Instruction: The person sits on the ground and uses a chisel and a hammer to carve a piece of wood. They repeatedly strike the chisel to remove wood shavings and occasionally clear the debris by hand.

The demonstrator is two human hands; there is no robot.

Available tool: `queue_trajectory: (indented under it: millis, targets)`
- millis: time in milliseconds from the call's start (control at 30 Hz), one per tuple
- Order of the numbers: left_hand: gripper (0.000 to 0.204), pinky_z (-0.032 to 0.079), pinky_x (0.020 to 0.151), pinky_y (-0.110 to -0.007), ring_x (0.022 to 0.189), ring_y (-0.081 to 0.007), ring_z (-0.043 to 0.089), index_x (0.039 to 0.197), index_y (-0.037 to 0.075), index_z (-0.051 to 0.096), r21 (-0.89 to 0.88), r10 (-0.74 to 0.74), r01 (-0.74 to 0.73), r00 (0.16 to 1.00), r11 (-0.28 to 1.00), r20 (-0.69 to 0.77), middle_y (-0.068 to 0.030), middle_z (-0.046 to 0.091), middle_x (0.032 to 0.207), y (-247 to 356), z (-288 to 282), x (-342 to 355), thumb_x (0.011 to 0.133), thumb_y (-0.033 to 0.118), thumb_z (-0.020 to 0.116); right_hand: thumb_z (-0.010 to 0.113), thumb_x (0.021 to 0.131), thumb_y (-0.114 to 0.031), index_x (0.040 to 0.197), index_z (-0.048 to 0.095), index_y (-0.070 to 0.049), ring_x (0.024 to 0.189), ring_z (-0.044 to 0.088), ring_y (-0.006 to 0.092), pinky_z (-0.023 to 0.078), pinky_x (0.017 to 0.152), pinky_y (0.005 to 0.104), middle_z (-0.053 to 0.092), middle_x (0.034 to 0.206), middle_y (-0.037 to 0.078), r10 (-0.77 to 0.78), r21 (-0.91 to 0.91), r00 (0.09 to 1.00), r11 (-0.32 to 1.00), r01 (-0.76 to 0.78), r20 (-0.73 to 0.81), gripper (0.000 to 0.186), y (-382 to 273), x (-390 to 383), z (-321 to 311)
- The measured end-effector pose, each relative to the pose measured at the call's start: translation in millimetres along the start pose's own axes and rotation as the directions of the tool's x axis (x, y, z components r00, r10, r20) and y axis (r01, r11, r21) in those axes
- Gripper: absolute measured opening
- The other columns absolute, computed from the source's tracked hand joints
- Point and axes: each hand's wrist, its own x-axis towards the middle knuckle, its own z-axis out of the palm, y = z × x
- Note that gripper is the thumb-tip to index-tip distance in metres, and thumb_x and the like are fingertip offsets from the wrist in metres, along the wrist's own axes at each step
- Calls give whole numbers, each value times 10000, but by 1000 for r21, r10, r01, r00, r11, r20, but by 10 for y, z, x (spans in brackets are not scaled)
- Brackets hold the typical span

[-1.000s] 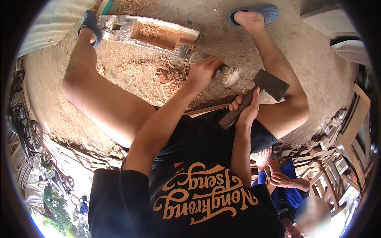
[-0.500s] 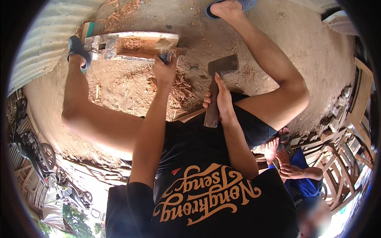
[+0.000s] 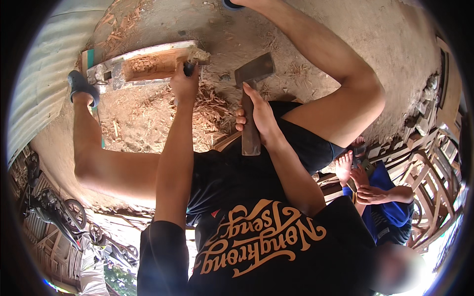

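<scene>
My left hand (image 3: 184,84) grips a dark-handled chisel (image 3: 188,67) set against the right end of a hollowed wooden block (image 3: 148,66) lying on the dirt. My right hand (image 3: 257,116) is closed round the wooden handle of a hatchet-like striking tool (image 3: 252,101), whose flat dark head is raised just right of the chisel. My left foot in a dark sandal (image 3: 80,88) rests against the block's left end. Wood chips (image 3: 207,111) lie under my hands.
Another person in blue (image 3: 382,209) sits at the lower right with bare feet. Wooden chair frames (image 3: 434,163) are stacked at the right. A corrugated sheet (image 3: 44,84) lies at the left, and a wheeled machine (image 3: 54,209) stands at the lower left.
My left hand has come onto the block's right end with the chisel. My right hand has brought the striking tool's head closer to the chisel. The view has shifted.
</scene>
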Motion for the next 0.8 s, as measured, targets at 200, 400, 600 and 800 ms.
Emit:
queue_trajectory:
  millis: [200, 400, 600, 800]
  targets:
    - [298, 566, 639, -471, 732, -341, 709, 976, 39, 580, 246, 62, -118, 973, 962, 222, -175, 703, 815, -50, -34, 109, 825, 232, 749, 604, 945, -501, 925, 448, -88, 523, 456, 123, 427, 491, 301, 465, 672, 26, 15, 10, 1000, 1000, -15, 16, 442, -23, 3, -15]
    - [256, 546, 611, -455, 701, -345, 693, 909, 23, 602, 99, 220, -224, 974, 969, 53, -176, 695, 792, -460, -280, 297, 856, 236, 733, 623, 929, -515, 932, 448, -80, 525, 458, 125, 427, 495, 301, 457, 673, 22, 44, 41, 998, 998, -46, 35, 469, -14, -2, -15]
    - [279, 499, 618, -382, 670, -232, 639, 926, 9, 633, -112, -98, 86, 990, 990, -106, -120, 683, 787, -281, -351, 207, 881, 258, 750, 630, 921, -524, 937, 453, -75, 524, 457, 121, 426, 494, 295, 458, 677, 19, 65, 14, 997, 998, -66, 42, 483, -21, 0, -1]
    - [449, 515, 687, -363, 739, -230, 636, 1040, 10, 695, -153, 9, -4, 1000, 988, 28, -99, 684, 863, -96, -146, 67, 753, 309, 870, 629, 919, -529, 931, 452, -74, 528, 455, 112, 430, 497, 292, 458, 676, 14, 66, 28, 995, 997, -68, 74, 488, 19, -7, 29]
